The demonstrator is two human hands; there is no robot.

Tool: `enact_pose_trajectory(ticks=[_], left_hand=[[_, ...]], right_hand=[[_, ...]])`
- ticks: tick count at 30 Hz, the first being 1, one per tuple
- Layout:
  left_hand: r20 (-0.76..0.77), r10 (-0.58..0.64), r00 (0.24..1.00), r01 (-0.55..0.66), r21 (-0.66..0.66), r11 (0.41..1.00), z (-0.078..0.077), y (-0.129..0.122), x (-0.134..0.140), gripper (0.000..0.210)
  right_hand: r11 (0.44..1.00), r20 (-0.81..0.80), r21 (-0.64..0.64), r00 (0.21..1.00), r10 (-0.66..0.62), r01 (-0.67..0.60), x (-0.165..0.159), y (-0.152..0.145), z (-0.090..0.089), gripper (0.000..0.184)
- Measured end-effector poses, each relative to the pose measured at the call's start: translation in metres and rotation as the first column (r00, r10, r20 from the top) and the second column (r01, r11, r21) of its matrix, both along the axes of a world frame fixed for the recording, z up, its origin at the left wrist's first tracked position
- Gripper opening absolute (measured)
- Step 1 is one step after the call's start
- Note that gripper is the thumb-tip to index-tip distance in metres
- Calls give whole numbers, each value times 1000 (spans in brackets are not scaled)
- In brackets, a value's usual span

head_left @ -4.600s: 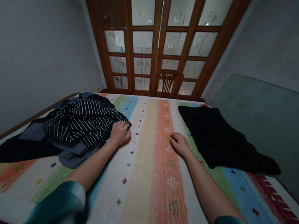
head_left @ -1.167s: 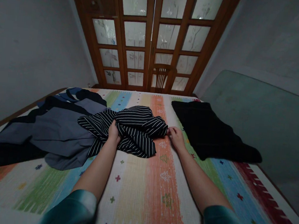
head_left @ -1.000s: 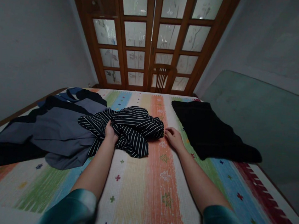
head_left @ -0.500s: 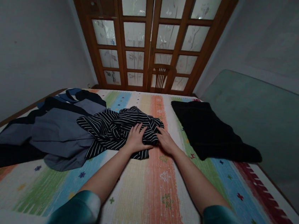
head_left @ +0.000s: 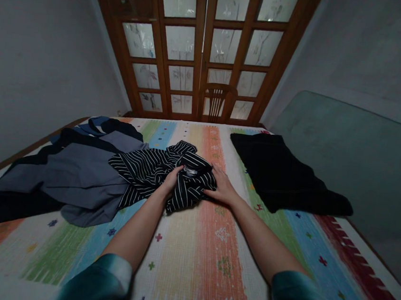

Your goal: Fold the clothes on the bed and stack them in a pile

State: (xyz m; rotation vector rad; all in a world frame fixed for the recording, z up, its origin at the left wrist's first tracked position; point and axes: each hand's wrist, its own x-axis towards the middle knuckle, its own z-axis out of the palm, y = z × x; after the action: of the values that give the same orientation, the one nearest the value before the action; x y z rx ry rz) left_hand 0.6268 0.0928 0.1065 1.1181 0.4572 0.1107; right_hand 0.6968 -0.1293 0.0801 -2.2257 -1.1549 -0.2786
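A crumpled black shirt with thin white stripes (head_left: 149, 163) lies in the middle of the table. Its collar faces up, with a pale label showing inside the neck. My left hand (head_left: 170, 184) grips the shirt at the left of the neck opening; the thumb lies on top and the other fingers are hidden in the cloth. On the opposite side, my right hand (head_left: 222, 186) is closed around the shirt's right edge, fingers at the far side and thumb nearer me.
Grey and dark clothes (head_left: 80, 171) are heaped on the left, touching the striped shirt. A folded black garment (head_left: 283, 178) lies at the right. Underneath is a colourful striped tablecloth (head_left: 178, 257). A wooden chair (head_left: 217, 99) and glazed doors (head_left: 202, 50) stand beyond the table.
The shirt's neck part has been turned so the collar and label show. My left hand has shifted slightly left and gone from lying flat on the cloth to gripping it.
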Motion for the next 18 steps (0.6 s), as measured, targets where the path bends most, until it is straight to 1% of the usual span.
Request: enact_pose_trajectory(ticks=[2,3,4,6,8,10,12,14,16,17,18], left_hand=[[-7,-127,992,124,-160,979,-1,-11,-2,22],[7,-169,986,166,-224,960,-1,-15,-3,23],[32,-183,983,185,-279,942,0,-16,-3,24],[74,-138,988,155,-361,920,1,-14,-1,26],[82,-55,995,84,-405,910,3,-6,1,27],[95,9,995,31,-415,909,3,3,3,28],[127,57,990,-2,-398,917,3,11,3,27],[151,102,983,-41,-363,931,2,18,2,28],[157,144,977,-91,-304,948,0,23,3,29],[158,158,975,-115,-254,960,-1,24,3,29],[167,164,972,-133,-178,975,-3,24,4,29]], right_hand=[[999,-54,-21,998,31,-32,1,1,1,61],[999,-90,-22,995,33,-35,1,1,2,48],[1000,-134,-9,991,25,-27,2,1,2,36],[997,-240,69,971,-4,21,2,-1,3,20],[972,-347,211,938,-24,102,3,-3,5,15],[912,-425,358,905,-31,199,4,-5,7,16],[837,-485,464,874,-32,289,6,-6,9,20],[754,-545,525,836,-59,396,9,-9,10,20],[666,-595,560,798,-92,494,12,-14,12,19],[631,-614,572,784,-95,525,14,-16,12,18],[610,-631,580,771,-82,540,15,-19,12,18]])
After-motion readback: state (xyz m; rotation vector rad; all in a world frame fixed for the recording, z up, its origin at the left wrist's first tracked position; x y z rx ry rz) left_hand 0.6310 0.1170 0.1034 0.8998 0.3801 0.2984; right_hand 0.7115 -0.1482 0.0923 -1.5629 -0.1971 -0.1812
